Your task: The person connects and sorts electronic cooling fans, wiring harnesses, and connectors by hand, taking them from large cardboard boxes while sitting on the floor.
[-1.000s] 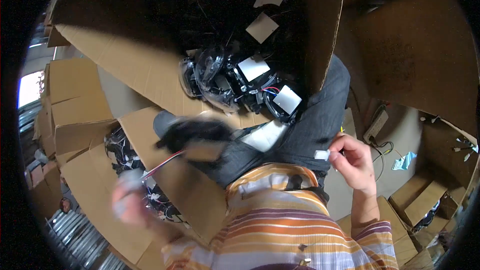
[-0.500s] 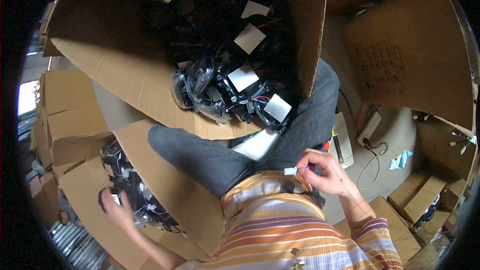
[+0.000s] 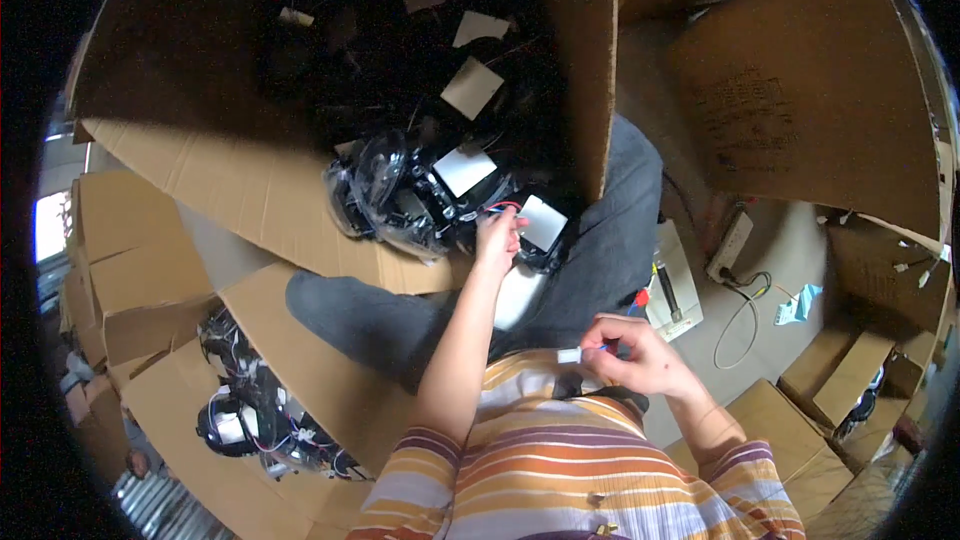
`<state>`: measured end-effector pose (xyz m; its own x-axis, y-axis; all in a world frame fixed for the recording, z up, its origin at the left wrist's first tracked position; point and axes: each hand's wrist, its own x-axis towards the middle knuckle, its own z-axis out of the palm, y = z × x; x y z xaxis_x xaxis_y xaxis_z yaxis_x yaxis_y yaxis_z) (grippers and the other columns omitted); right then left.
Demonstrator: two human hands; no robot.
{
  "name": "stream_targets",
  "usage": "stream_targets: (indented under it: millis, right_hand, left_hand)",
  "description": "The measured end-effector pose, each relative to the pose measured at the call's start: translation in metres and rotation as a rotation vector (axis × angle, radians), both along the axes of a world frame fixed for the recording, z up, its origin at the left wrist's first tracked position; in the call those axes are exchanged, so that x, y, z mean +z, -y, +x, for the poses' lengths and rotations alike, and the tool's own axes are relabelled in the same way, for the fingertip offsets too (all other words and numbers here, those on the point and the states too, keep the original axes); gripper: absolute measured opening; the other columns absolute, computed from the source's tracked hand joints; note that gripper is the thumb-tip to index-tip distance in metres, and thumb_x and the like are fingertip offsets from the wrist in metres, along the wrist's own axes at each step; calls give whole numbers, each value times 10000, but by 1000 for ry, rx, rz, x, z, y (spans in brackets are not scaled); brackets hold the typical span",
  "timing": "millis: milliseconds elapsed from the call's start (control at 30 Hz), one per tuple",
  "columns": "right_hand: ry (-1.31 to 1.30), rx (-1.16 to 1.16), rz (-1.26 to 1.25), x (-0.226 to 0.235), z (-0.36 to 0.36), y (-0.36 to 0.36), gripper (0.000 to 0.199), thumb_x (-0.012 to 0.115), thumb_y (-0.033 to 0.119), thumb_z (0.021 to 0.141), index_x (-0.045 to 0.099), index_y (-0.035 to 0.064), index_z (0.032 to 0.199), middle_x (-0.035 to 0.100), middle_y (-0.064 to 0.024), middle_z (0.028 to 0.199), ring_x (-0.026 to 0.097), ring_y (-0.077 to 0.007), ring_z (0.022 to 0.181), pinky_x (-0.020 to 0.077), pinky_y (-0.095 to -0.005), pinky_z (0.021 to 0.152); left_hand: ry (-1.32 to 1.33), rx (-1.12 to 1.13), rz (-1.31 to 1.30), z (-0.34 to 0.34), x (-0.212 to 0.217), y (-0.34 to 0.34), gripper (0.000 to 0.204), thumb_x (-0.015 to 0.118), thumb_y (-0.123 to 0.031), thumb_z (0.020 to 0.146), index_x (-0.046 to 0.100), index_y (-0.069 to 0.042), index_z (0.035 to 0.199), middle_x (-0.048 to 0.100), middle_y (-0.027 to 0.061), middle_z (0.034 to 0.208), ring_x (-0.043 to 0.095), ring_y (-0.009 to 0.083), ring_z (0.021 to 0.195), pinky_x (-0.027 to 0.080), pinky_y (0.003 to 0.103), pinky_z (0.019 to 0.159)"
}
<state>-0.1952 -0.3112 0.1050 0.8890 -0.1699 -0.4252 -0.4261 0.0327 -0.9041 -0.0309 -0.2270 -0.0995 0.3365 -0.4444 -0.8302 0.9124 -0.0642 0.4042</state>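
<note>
Black bagged wired parts [image 3: 420, 202] piled at near edge of big cardboard box [image 3: 260, 200], left hand [image 3: 496, 236] closing on one; right hand [image 3: 640, 355] pinching small white connector [image 3: 569, 355]; next probably lift-out, needing untangling.

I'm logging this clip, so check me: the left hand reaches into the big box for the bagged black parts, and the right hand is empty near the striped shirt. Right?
Not quite. The head view shows the right hand is not empty: its fingers pinch a small white connector near the striped shirt. The rest stands: the left hand reaches into the big box at the bagged black parts.
</note>
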Motion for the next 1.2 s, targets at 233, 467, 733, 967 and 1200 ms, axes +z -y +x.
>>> stream_targets:
  millis: [233, 467, 733, 967, 1200]
  right_hand:
    - [58, 20, 20, -11, -4, 1, 116, 473, 116, 698, 498, 7, 728, 495, -77, 656, 482, -143, 608, 394, -278, 564]
    - [134, 29, -16, -13, -1, -5, 131, 458, 118, 729, 430, -2, 685, 421, -38, 592, 390, -105, 539, 343, -251, 509]
    - [127, 76, -72, -6, 1, -10, 133, 458, 120, 731, 433, -1, 682, 433, -51, 601, 405, -125, 544, 347, -260, 515]
    - [104, 113, -51, 9, -1, -21, 126, 470, 121, 741, 503, -1, 747, 503, -81, 682, 503, -159, 632, 403, -269, 569]
    - [57, 108, -34, 19, 19, -15, 71, 515, 80, 720, 508, 11, 735, 498, -62, 679, 504, -146, 617, 398, -241, 509]
  left_hand:
    - [144, -51, -29, -3, -7, 2, 279, 567, -279, 722, 536, -53, 882, 466, 0, 661, 355, 66, 460, 273, 187, 384]
    - [1032, -373, 106, -7, 93, -30, 407, 315, -284, 860, 483, 13, 639, 503, 74, 634, 463, 159, 638, 354, 257, 679]
    - [898, -119, -122, 3, 159, -70, 276, 347, -238, 854, 439, 6, 943, 387, -24, 552, 264, 6, 446, 180, 136, 393]
    - [640, -244, -122, -10, 178, -97, 311, 382, -234, 837, 471, 53, 913, 430, -17, 581, 337, 33, 463, 251, 153, 402]
    - [749, -543, -257, -14, 178, -99, 317, 332, -204, 856, 460, 25, 1033, 477, -13, 674, 318, 16, 530, 267, 137, 486]
